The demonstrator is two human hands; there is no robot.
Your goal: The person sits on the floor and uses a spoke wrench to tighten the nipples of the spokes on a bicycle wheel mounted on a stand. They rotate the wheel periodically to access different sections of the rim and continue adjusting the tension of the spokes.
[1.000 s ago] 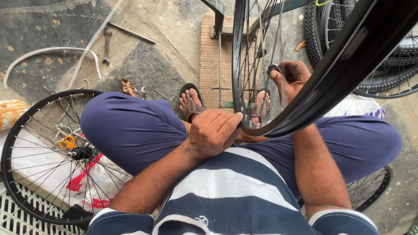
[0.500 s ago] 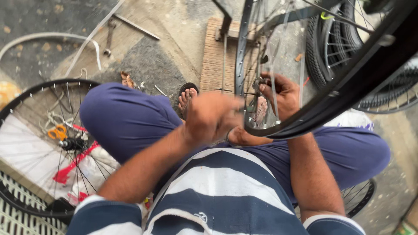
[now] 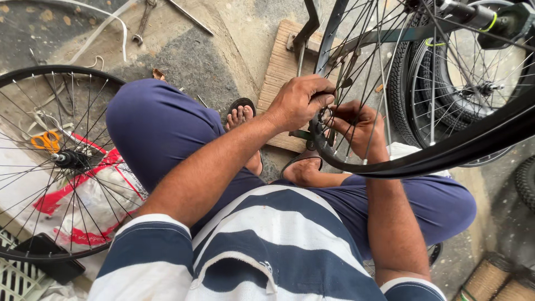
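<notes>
While seated person faced rim [image 3: 390, 167], left hand [image 3: 298, 103] curled over rim's near-left edge, fingers pinching small part there. Right hand [image 3: 359, 125] closed among spokes [image 3: 368, 67] just right of that spot, touching left hand. Spare wheel [image 3: 56, 161] lay well left of rim; tyre [image 3: 412, 95] stood behind rim.

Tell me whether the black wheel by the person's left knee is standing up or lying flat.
Lying flat. The black wheel rests on its side on the ground, its full ring of spokes facing up, over a white and red bag.
</notes>
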